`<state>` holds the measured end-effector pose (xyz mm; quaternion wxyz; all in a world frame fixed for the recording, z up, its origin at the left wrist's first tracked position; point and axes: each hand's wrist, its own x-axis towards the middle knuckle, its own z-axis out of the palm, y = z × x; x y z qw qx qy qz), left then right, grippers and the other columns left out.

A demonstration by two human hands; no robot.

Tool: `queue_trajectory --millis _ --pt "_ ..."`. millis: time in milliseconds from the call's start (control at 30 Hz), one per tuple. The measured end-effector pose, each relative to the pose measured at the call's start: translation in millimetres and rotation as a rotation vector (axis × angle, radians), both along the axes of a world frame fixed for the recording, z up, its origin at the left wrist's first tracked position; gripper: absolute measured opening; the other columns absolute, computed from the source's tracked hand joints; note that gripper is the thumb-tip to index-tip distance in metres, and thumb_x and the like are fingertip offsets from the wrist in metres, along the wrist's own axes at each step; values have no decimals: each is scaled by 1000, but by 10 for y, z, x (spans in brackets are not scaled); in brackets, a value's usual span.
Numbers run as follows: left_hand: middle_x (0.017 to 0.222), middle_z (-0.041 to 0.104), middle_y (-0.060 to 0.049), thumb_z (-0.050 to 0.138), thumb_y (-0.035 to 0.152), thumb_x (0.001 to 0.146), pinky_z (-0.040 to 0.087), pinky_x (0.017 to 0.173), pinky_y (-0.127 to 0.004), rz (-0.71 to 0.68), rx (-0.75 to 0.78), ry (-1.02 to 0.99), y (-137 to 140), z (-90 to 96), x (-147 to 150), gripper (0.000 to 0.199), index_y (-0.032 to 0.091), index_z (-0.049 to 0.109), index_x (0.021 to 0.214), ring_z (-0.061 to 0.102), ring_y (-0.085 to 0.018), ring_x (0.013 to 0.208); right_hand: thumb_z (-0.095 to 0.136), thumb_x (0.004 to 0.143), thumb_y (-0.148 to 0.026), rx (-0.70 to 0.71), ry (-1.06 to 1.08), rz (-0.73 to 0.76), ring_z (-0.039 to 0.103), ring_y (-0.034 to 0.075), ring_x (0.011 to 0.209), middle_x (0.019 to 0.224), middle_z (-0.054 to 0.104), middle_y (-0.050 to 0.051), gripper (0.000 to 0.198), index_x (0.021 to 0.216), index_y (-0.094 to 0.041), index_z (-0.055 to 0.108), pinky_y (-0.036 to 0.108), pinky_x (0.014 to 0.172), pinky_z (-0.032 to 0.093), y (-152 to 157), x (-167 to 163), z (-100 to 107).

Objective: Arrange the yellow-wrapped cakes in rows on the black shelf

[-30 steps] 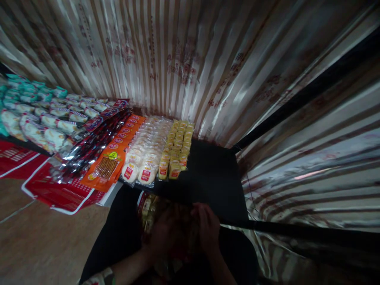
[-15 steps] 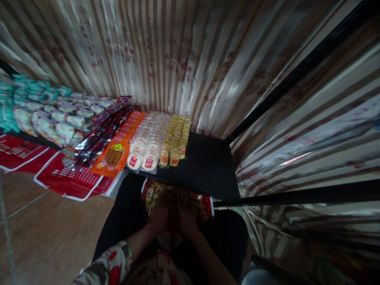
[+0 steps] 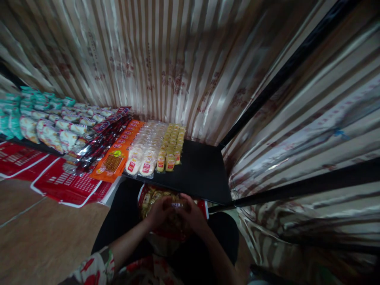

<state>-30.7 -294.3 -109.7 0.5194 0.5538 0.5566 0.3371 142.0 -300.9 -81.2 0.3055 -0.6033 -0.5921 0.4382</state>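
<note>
Over my lap, my left hand (image 3: 159,212) and my right hand (image 3: 192,215) are closed on the two ends of a small brown wrapped snack (image 3: 177,205). Its label is too small to read. Beneath them lies a red and white bag (image 3: 205,209) holding several gold-wrapped snacks (image 3: 154,195). My hands hide much of what is in the bag. Just beyond it, on the black shelf (image 3: 202,174), stand rows of small yellow packs (image 3: 170,162), with white round packs (image 3: 147,166) beside them.
An orange snack packet (image 3: 112,162) and dark glossy packets (image 3: 97,146) lie further left, then white packets (image 3: 69,138) and green ones (image 3: 13,122). Red bags (image 3: 74,180) hang below the shelf's front edge. Striped curtain (image 3: 148,59) and black poles (image 3: 267,91) enclose the back and right.
My hands were down among the snacks in the bag; now they are raised slightly, with the brown wrapped snack between them. The view has shifted a little.
</note>
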Motion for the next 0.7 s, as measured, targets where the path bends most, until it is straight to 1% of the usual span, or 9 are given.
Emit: queue_trajectory --millis 67,133,200,300,367,433,533,600,700 --pt "105 65 -8 61 19 66 46 86 -31 88 -8 -136 49 124 35 35 18 61 101 60 -19 94 60 72 -30 27 90 -50 59 21 105 115 63 5 48 119 -22 52 36 92 47 33 24 101" --pt "97 66 -7 62 25 68 48 77 -29 156 -80 -287 97 271 98 30 18 61 97 61 -17 83 59 75 -33 102 115 -117 60 21 103 112 64 7 44 116 -21 52 35 90 49 58 30 189" --pt "88 67 -5 63 31 68 48 72 -27 192 -176 -467 144 425 179 30 17 60 95 62 -16 76 57 78 -34 224 60 -153 60 21 103 110 64 8 37 112 -20 55 35 91 48 70 31 249" --pt "83 65 -4 68 36 64 48 73 -27 233 -274 -679 219 616 312 36 15 60 92 61 -15 76 52 83 -31 409 -80 -115 57 21 106 110 63 8 27 107 -21 60 37 94 46 73 47 263" --pt "81 64 -3 71 36 61 48 72 -26 277 -299 -706 277 700 395 37 14 60 90 61 -14 75 50 84 -28 507 -150 -96 56 21 107 112 62 8 26 107 -22 61 38 94 46 68 64 237" --pt "78 63 -2 73 31 58 47 68 -23 325 -291 -665 342 752 470 36 14 60 86 60 -13 71 49 85 -27 568 -205 -94 55 22 110 116 60 9 26 107 -23 62 39 95 45 55 75 213" --pt "76 63 -2 70 20 54 45 62 -22 380 -306 -622 448 796 564 35 13 60 87 58 -12 65 51 84 -26 556 -236 -55 50 22 117 126 54 7 25 106 -26 63 39 98 43 27 73 214" --pt "76 63 -2 66 15 54 45 62 -22 376 -316 -627 514 816 616 37 13 60 91 58 -12 65 55 82 -28 509 -183 -46 48 23 119 129 52 7 26 106 -27 63 39 100 41 26 68 232" --pt "78 64 -3 62 14 57 46 64 -22 342 -281 -651 614 834 695 37 13 60 94 59 -13 68 51 84 -33 421 44 -198 53 22 115 124 56 9 28 108 -23 60 37 99 44 116 94 248"
